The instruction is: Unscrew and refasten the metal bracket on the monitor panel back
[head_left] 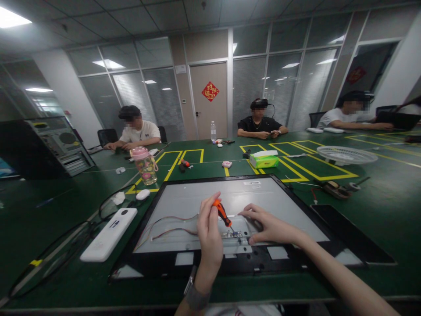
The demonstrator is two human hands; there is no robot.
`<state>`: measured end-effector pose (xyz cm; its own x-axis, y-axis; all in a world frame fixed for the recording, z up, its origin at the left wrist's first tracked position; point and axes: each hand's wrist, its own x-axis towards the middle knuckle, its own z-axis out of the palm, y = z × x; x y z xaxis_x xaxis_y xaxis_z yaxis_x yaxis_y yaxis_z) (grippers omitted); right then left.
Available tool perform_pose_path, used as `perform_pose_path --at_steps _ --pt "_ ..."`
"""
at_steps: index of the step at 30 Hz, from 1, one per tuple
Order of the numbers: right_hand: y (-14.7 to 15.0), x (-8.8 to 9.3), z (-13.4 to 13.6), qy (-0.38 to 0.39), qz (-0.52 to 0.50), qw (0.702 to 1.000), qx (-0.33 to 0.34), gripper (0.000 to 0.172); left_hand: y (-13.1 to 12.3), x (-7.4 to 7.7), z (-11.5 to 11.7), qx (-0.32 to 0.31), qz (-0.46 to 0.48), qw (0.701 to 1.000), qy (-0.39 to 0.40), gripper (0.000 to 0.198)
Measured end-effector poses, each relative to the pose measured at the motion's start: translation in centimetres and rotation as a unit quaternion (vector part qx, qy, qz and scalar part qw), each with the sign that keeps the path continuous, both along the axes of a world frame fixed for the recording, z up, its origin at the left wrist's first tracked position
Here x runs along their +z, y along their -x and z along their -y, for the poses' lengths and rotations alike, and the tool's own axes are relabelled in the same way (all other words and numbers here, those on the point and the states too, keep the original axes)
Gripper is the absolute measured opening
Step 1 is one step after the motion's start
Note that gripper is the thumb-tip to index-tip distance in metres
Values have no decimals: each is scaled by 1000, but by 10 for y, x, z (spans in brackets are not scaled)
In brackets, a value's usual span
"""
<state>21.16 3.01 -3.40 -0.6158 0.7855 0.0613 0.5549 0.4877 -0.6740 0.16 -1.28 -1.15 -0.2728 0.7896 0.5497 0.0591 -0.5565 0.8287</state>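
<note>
A large flat display panel (184,193), grey-backed with a black frame, lies in front of me. On it, toward my side, sits a silver bracket (241,223) with a small circuit board (230,235). My left hand (209,228) holds a screwdriver (223,213) by its orange and black handle, fingers nearly straight. Its shaft slants down to the right, the tip at the circuit board. My right hand (274,226) has thumb and fingers apart, resting on the bracket's right side. Thin wires (171,231) run left from the board across the panel.
Left of the panel are a white power bank (110,235), black cables (54,254) and a pink-lidded bottle (144,166). Beyond it stands a green tissue pack (264,160). At right lie a dark flat slab (351,232) and a white round grille (347,154). Several people sit across the table.
</note>
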Motion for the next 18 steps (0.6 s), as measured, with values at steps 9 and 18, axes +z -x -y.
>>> perform_pose_path --at_steps 9,18 --pt "0 -2 -1 -7 4 1000 0 75 0 1 1 0 -9 1000 -21 25" --pt "0 0 -1 -3 15 1000 -5 77 -1 -1 2 -29 -9 999 -17 23"
